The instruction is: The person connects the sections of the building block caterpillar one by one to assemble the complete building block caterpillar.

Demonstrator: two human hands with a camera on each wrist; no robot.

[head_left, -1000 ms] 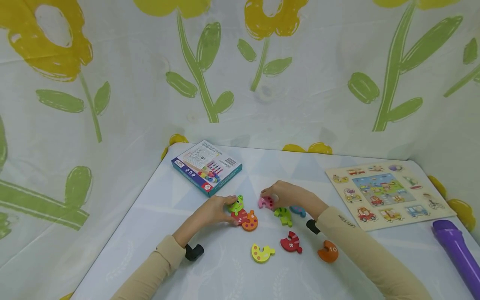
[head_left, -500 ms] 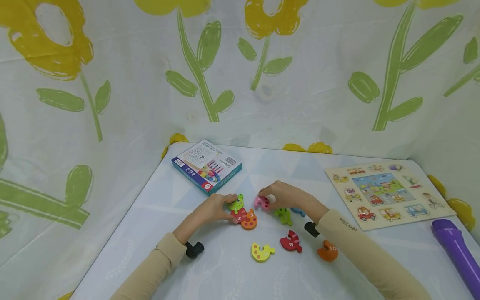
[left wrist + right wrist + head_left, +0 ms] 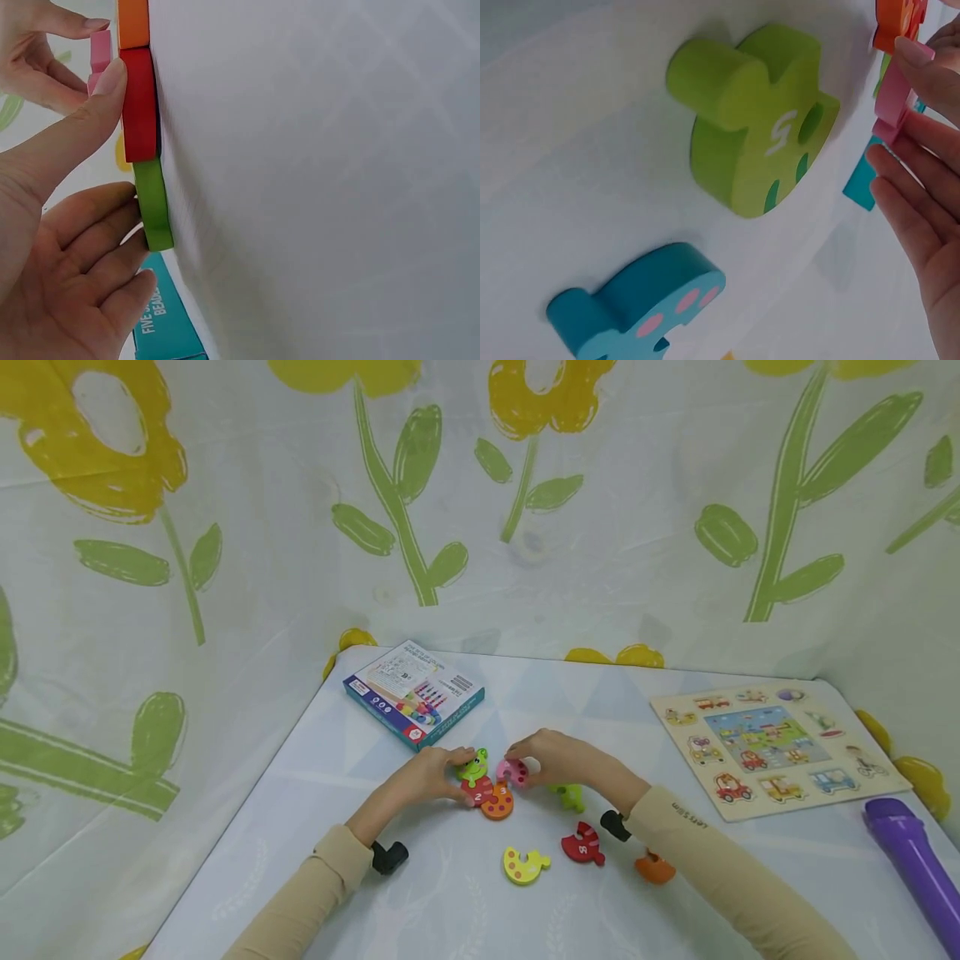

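Right hand (image 3: 558, 760) pinches a pink, arc-shaped piece with darker spots (image 3: 512, 772) between thumb and fingers, the others loosely extended; left hand (image 3: 429, 775) is half-curled, thumb and fingertips bracing a joined row (image 3: 478, 791) of painted caterpillar pieces. Beneath both spreads the pale tabletop (image 3: 420, 910). Right of the right hand lies one flat wooden puzzle board with vehicle pictures (image 3: 840, 743); farther right and nearer the person, one purple microphone-shaped object (image 3: 911, 868); just beyond the left hand, one teal-edged cardboard box (image 3: 415, 693). The relation that counts most, I judge, is between the pink piece and the row: it sits between the hands, at the right hand's fingertips, just beside the row's end; whether they touch I cannot tell, and its long axis is partly covered. The right hand is nearer it. I count nine pieces: two green, the smiling head (image 3: 473, 767) by the left fingers and the 5 (image 3: 750, 165) by the right hand; two red (image 3: 139, 105) (image 3: 582, 844); two orange (image 3: 497, 802) (image 3: 655, 869); one pink; one yellow (image 3: 522, 867), between the hands toward the person; one blue (image 3: 667, 289), near the right wrist.
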